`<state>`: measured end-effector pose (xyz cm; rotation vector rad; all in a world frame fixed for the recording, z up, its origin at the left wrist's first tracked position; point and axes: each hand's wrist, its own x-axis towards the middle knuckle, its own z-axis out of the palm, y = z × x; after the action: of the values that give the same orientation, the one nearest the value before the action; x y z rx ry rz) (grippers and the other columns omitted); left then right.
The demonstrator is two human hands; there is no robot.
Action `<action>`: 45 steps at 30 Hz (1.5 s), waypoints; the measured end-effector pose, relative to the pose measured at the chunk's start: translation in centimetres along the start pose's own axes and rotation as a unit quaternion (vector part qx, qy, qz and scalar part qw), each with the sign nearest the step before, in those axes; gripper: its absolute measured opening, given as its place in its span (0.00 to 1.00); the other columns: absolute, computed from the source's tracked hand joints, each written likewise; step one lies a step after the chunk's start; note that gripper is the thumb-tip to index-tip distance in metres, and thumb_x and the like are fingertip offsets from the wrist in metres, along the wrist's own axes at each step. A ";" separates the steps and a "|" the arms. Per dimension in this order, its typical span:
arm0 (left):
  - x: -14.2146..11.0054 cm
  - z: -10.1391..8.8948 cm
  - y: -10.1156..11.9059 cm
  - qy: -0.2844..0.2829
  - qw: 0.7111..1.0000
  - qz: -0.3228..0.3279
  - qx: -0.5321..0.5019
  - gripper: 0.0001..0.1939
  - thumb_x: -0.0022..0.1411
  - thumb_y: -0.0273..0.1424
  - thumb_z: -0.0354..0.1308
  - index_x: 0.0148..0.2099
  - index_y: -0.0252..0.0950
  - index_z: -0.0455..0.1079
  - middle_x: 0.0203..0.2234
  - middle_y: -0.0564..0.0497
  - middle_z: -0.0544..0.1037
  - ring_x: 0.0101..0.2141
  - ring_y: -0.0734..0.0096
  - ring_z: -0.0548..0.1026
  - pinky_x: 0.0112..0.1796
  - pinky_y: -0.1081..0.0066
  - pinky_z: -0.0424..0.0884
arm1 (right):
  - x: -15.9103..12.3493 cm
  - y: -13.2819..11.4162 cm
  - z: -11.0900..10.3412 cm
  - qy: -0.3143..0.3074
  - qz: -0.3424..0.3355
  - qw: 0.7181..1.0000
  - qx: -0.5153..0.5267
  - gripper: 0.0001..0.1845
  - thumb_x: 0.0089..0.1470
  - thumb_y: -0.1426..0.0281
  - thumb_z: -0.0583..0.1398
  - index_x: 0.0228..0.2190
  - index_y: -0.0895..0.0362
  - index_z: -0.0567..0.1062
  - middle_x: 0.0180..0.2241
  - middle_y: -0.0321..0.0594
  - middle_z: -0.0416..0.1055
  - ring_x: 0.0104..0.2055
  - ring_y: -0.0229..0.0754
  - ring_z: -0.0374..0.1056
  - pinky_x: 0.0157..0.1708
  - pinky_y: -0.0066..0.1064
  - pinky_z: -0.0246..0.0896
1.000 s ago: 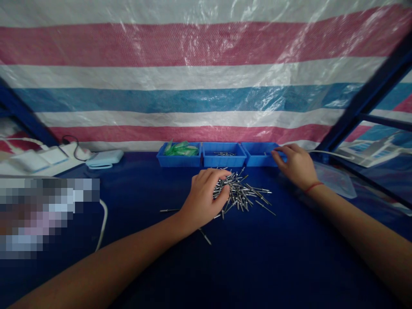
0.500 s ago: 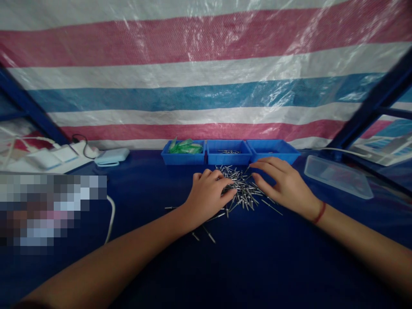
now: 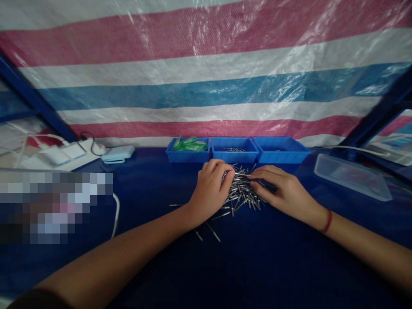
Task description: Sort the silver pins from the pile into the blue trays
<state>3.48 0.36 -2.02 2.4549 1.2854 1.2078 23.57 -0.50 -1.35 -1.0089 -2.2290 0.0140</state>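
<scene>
A loose pile of silvery blind rivets point(image 3: 243, 193) lies on the blue table between my hands, with several strays nearer to me. Over the pile's left side, my left hand point(image 3: 210, 189) is closed, its thumb and index finger pinching a blind rivet point(image 3: 242, 174) that points to the right. My right hand point(image 3: 283, 189) reaches in from the right with thumb and fingers apart. Its index fingertip is close to the far end of that rivet; whether they touch I cannot tell.
Three blue bins stand behind the pile: the left bin point(image 3: 188, 159) holds green plastic, the middle bin point(image 3: 234, 158) some rivets, the right bin point(image 3: 281, 155) little visible. A clear plastic lid point(image 3: 352, 177) lies right. Power strip point(image 3: 69, 155), light-blue pouch point(image 3: 118, 153) and white cable point(image 3: 116, 214) are left.
My left hand has lifted slightly and its thumb and index finger have closed on a rivet, which now sticks out to the right. The view has shifted a little, while my right hand stays beside the pile.
</scene>
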 end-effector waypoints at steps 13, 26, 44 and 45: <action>-0.7 0.3 0.4 -0.010 0.994 0.082 -0.067 0.06 0.64 0.30 0.47 0.40 0.37 0.65 0.39 0.48 0.69 0.43 0.67 0.66 0.46 0.62 0.63 | -0.2 -2.1 0.1 0.078 0.104 0.972 0.196 0.07 0.52 0.66 0.59 0.33 0.53 0.75 0.34 0.39 0.73 0.36 0.40 0.70 0.34 0.32 0.67; -0.6 0.3 0.4 -0.037 0.990 0.104 -0.085 0.07 0.64 0.33 0.49 0.41 0.38 0.67 0.40 0.48 0.68 0.43 0.68 0.67 0.46 0.62 0.64 | -0.4 -2.7 -0.1 0.079 0.103 0.973 0.189 0.05 0.51 0.66 0.59 0.31 0.54 0.74 0.32 0.39 0.72 0.34 0.39 0.69 0.32 0.31 0.67; -0.6 0.1 0.5 -0.044 0.989 0.097 -0.101 0.07 0.62 0.33 0.52 0.41 0.39 0.66 0.39 0.48 0.67 0.43 0.68 0.67 0.46 0.63 0.64 | -0.4 -2.9 -0.4 0.068 0.082 0.978 0.181 0.04 0.53 0.68 0.58 0.32 0.54 0.72 0.33 0.40 0.71 0.35 0.39 0.68 0.33 0.32 0.65; -0.6 0.1 0.5 -0.042 0.989 0.096 -0.104 0.06 0.62 0.33 0.52 0.41 0.39 0.66 0.39 0.48 0.68 0.43 0.67 0.67 0.46 0.62 0.64 | -0.4 -2.9 -0.4 0.070 0.083 0.978 0.180 0.04 0.53 0.68 0.58 0.32 0.54 0.72 0.32 0.40 0.71 0.35 0.39 0.67 0.33 0.32 0.65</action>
<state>3.70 -0.36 -2.22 2.4895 0.8693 1.1982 22.10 -2.89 -0.47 -0.9571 -1.9186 0.3948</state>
